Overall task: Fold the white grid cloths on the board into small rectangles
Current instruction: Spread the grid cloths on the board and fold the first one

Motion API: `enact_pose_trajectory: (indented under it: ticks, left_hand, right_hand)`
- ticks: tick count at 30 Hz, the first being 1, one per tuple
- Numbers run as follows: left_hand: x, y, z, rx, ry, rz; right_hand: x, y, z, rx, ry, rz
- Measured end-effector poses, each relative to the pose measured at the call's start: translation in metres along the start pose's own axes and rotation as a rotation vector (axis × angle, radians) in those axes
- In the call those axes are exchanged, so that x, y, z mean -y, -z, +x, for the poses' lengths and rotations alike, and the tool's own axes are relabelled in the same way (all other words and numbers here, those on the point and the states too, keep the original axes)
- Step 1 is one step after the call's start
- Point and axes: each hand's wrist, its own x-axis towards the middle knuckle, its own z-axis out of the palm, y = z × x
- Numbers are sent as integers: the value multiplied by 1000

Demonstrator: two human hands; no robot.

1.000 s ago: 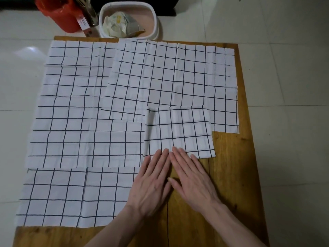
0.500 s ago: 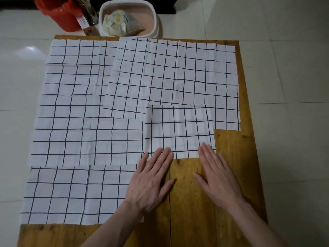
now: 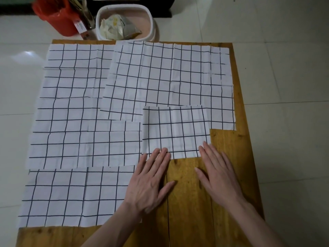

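A small folded white grid cloth [image 3: 175,131] lies on the wooden board [image 3: 229,157], overlapping a large flat grid cloth [image 3: 169,77] behind it. My left hand [image 3: 149,180] lies flat with straight fingers, its fingertips touching the folded cloth's near left edge. My right hand [image 3: 219,173] lies flat too, fingertips on the near right corner. Two more flat grid cloths lie to the left: one at the back left [image 3: 71,104] and one at the near left [image 3: 71,196].
Beyond the board's far edge stand a red bucket [image 3: 57,16] and a white basin [image 3: 124,22] holding crumpled packets. White floor tiles [image 3: 284,86] surround the board. Bare wood shows under and between my hands.
My hands slid apart along the folded cloth's near edge, the right one going right to the corner. The folded cloth itself has stayed where it was.
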Motion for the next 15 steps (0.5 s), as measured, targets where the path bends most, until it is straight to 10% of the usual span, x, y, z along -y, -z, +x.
enact_pose_trajectory:
  ticks: [6, 15]
  left_hand:
    - [-13, -5, -2, 1, -12, 9]
    - [-22, -5, 0, 21, -16, 33]
  right_hand:
    - [20, 14, 5, -232, -315, 228]
    - [23, 37, 35, -137, -679, 472]
